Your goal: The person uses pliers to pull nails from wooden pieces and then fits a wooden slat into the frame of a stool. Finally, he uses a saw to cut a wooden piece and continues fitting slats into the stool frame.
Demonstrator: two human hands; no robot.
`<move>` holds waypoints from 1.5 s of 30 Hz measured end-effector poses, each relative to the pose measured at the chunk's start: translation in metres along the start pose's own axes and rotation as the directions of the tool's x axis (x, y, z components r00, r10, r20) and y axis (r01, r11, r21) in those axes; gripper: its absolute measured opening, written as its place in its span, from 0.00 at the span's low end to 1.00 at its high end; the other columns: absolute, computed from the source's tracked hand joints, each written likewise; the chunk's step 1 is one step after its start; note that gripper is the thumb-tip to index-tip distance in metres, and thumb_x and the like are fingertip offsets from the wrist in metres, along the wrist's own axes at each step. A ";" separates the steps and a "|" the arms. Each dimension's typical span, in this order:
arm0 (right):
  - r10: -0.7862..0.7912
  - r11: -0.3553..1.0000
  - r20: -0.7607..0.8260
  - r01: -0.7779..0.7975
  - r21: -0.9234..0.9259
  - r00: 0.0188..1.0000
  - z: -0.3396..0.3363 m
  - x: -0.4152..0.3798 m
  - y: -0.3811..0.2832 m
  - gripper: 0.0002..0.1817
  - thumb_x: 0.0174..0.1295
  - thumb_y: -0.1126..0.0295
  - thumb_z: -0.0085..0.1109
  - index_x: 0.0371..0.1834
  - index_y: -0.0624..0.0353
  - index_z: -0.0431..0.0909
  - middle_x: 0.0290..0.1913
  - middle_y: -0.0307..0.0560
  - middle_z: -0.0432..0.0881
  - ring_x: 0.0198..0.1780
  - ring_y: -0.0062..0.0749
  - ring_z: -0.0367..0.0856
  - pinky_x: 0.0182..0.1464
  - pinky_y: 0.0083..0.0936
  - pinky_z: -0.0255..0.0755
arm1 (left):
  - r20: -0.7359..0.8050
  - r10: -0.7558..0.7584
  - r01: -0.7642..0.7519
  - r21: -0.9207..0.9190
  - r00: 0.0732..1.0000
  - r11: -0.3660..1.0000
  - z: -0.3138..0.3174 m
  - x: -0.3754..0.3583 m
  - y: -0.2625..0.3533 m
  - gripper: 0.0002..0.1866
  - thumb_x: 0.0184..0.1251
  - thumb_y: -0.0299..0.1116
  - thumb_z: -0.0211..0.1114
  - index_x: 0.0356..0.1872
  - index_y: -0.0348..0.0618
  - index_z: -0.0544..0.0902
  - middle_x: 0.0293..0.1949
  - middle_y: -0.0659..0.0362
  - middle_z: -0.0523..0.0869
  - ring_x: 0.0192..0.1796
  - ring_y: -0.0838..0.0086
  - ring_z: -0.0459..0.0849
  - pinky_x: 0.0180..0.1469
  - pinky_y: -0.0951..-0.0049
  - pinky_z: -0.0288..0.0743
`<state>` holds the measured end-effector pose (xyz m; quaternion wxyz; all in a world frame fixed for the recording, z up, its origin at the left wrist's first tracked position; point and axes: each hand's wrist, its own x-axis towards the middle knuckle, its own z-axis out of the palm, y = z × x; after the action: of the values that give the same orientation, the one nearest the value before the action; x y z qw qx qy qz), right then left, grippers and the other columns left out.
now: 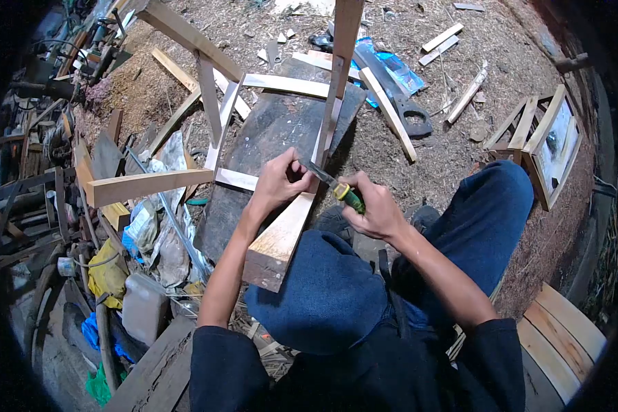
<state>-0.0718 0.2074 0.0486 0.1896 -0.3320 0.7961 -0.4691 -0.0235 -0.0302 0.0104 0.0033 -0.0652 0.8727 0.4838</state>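
Observation:
A wooden stool-like frame [281,230] lies on its side across a dark board [271,137], one thick leg resting by my left knee. My left hand [276,180] is closed at the joint where that leg meets the rails, thumb against the wood; its fingertips are partly hidden. In my right hand [372,206] is a chisel-like tool [341,191] with a green and yellow handle. The flat metal blade points up and left, its tip close to my left fingers at the joint.
A handsaw [391,93] lies beyond the board beside a blue plastic packet [402,72]. Wood strips [468,93] and shavings cover the ground. Another wooden frame [539,141] stands at right. Planks [556,336] lie lower right. Scrap, bags and a plastic jug [144,309] crowd the left.

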 end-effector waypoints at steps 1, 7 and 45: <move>-0.079 0.997 -0.042 0.079 0.001 0.996 0.001 -0.001 0.001 0.18 0.57 0.70 0.60 0.50 0.61 0.70 0.31 0.61 0.80 0.34 0.61 0.83 0.37 0.45 0.75 | -0.007 0.030 -0.030 -0.013 1.000 0.999 0.001 0.001 -0.004 0.17 0.56 0.29 0.73 0.29 0.41 0.69 0.24 0.57 0.77 0.26 0.66 0.78 0.33 0.68 0.75; 0.080 0.997 0.055 -0.079 -0.018 0.995 -0.002 0.007 0.004 0.20 0.57 0.68 0.61 0.50 0.62 0.68 0.33 0.67 0.83 0.36 0.67 0.83 0.39 0.53 0.77 | -0.009 0.059 -0.060 -0.022 0.998 0.998 0.001 0.001 0.000 0.18 0.58 0.30 0.73 0.28 0.41 0.67 0.23 0.56 0.78 0.26 0.66 0.81 0.32 0.68 0.76; 0.010 1.000 -0.018 -0.011 -0.019 1.000 -0.002 0.004 0.002 0.20 0.57 0.66 0.62 0.49 0.61 0.69 0.33 0.65 0.82 0.36 0.63 0.84 0.38 0.49 0.78 | 0.002 0.026 -0.026 0.007 1.000 1.000 0.001 0.000 -0.007 0.18 0.58 0.32 0.72 0.27 0.40 0.67 0.21 0.52 0.73 0.22 0.57 0.71 0.28 0.64 0.71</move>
<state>-0.0764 0.2064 0.0482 0.1819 -0.3254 0.8038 -0.4636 -0.0233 -0.0328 0.0041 -0.0017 -0.0535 0.8753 0.4806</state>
